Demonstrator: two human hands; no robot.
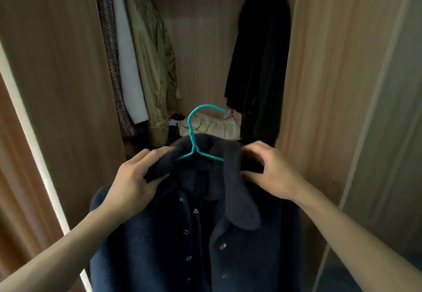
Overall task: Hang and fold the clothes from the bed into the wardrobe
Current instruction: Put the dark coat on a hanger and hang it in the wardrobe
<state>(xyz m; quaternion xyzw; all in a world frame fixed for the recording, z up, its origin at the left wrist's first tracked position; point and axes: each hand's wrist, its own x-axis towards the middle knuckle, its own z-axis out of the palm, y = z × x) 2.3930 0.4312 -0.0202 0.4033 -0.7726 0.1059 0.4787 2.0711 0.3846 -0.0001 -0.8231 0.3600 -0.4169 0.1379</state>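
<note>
Far left inside the wardrobe (57, 63) there's a patterned piece (109, 52), a white one (125, 63) and an olive jacket (153, 63), all hung up. Near, the left hand (134, 182) has its fingers curled round the left side of the coat's collar, a proper grip. The coat (164, 257) is dark blue, fleecy and snap-fronted. It's held up in front of the open wardrobe, not hung yet, with a teal hanger (194, 136) already inside the neck and its hook sticking up past the collar.

How I'd do this bit: get both hanger arms seated right out into the shoulders and flatten the collar so it isn't bunched. Then take the weight by the hook, or the coat will probably slide off one side. The gap in the middle looks like the obvious spot. I can't see the rail, so aim by feel or look up first.

The only writing I can read is the neck label (196, 210), which says XL. There's a smaller line under it that's too tiny to make out.

Behind the hook there's a cream pile (210, 125) on the wardrobe floor. The right hand (271, 173) pinches the coat's right shoulder with bent fingers and thumb. Far right hangs a black coat (260, 63).
</note>
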